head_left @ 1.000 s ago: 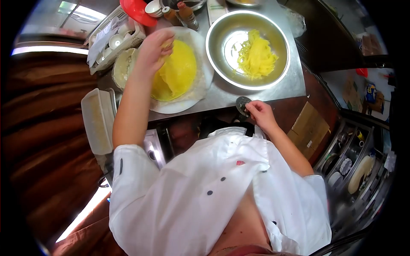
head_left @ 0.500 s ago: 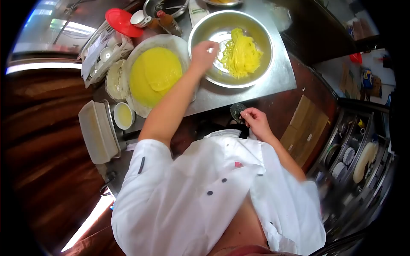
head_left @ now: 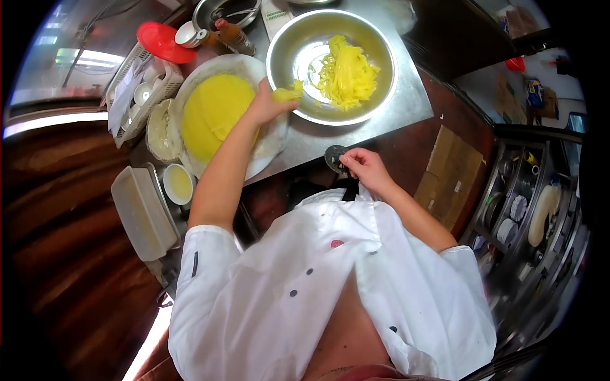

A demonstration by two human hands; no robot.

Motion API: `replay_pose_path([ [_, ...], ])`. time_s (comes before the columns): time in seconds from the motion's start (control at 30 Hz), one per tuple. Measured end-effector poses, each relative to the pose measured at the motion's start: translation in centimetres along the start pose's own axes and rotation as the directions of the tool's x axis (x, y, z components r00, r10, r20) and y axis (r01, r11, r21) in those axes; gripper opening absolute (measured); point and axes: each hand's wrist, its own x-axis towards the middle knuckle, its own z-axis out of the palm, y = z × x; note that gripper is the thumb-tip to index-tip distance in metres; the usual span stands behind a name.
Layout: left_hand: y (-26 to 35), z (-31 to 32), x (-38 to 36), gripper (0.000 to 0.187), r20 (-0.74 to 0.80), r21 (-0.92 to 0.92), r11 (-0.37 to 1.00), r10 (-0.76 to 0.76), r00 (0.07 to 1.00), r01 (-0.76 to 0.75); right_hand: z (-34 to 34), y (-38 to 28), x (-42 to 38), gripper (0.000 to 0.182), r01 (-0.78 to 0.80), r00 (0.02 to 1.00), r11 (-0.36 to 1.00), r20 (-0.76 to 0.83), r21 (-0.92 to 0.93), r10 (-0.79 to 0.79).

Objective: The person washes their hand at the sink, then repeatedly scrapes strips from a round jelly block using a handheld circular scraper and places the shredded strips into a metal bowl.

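Note:
My left hand (head_left: 267, 103) is closed on a small bunch of yellow jelly strips (head_left: 288, 93) at the left rim of a large steel bowl (head_left: 386, 82). Inside that bowl lies a bigger heap of yellow jelly strips (head_left: 351, 73). Under and left of my left forearm, a thick round slab of yellow jelly (head_left: 213, 114) rests on a white round tray (head_left: 272, 143). My right hand (head_left: 366, 169), in front of the table edge, pinches a dark round disc-shaped tool (head_left: 334, 158); its surface detail is too small to make out.
Left of the tray stand a white basket of small bowls (head_left: 166, 89), a cup of yellowish liquid (head_left: 179, 184) and a pale rectangular tub (head_left: 143, 213). A red lid (head_left: 165, 42) and sauce bottles (head_left: 234, 37) are behind. Flattened cardboard (head_left: 450, 174) lies right, beside shelving (head_left: 518, 209).
My left hand has moved left and slightly down from over the bowl to its rim, and yellow strips now show in its fingers. My right hand still holds the disc. The view has shifted slightly.

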Motion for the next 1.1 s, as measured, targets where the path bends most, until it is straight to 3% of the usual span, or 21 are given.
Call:
replay_pose_path([
  [0.03,-0.1,0.4,-0.2,0.099,-0.033,0.007,0.998,0.058,0.998,-0.058,-0.1,0.2,0.0,0.019,0.003,1.000,1.000,-0.003,0.006,-0.003],
  [0.13,4.3,-1.0,-1.6,0.088,0.087,0.040,0.994,-0.107,0.990,0.104,-0.1,1.0,-0.4,0.019,-0.002,1.000,0.999,-0.028,0.041,0.004],
  [0.23,6.8,-2.6,-0.5,0.082,0.186,0.302,0.926,-0.291,0.939,0.227,-0.2,1.3,-1.3,0.018,-0.018,0.997,0.997,-0.073,0.074,0.023],
  [0.33,6.3,-1.4,1.4,0.080,-0.046,0.406,0.913,-0.013,0.999,0.031,-0.4,2.5,-1.5,0.018,-0.016,0.997,0.996,-0.074,0.084,0.022],
  [0.43,10.4,-2.0,1.8,0.072,-0.024,0.305,0.949,-0.082,0.996,0.085,-0.5,2.9,-1.8,0.018,0.007,0.998,0.994,-0.066,0.112,0.001],
  [0.53,7.6,-4.8,2.9,0.060,-0.102,0.182,0.983,0.009,0.995,0.010,-0.4,2.5,-1.5,0.017,0.012,0.997,0.989,-0.072,0.147,-0.002],
  [0.57,6.9,-6.4,2.4,0.050,-0.192,0.273,0.962,0.026,0.981,0.028,-0.3,2.2,-1.4,0.016,0.002,0.997,0.987,-0.080,0.159,0.011],
  [0.63,-0.7,-10.2,4.1,0.050,-0.310,0.288,0.957,0.127,0.942,-0.035,0.1,1.9,-1.3,0.016,-0.014,0.995,0.987,-0.092,0.158,0.029],
  [0.73,-9.3,-16.8,3.7,0.048,-0.409,0.517,0.851,0.150,0.900,0.094,0.7,1.1,-1.1,0.016,-0.027,0.995,0.992,-0.097,0.124,0.039],
  [0.83,-15.9,-20.4,3.0,0.051,-0.440,0.574,0.790,0.075,0.895,0.216,1.6,0.9,-0.8,0.016,-0.065,0.993,0.995,-0.089,0.076,0.071],
  [0.93,-19.7,-19.0,1.1,0.056,-0.430,0.457,0.870,0.032,0.902,0.187,2.9,0.5,-0.7,0.017,-0.105,0.990,0.994,-0.090,0.012,0.106],
  [1.1,-19.0,-12.0,-4.6,0.058,-0.507,0.502,0.863,0.241,0.828,0.056,4.7,0.9,0.4,0.019,-0.099,0.993,0.994,-0.073,-0.040,0.096],
])
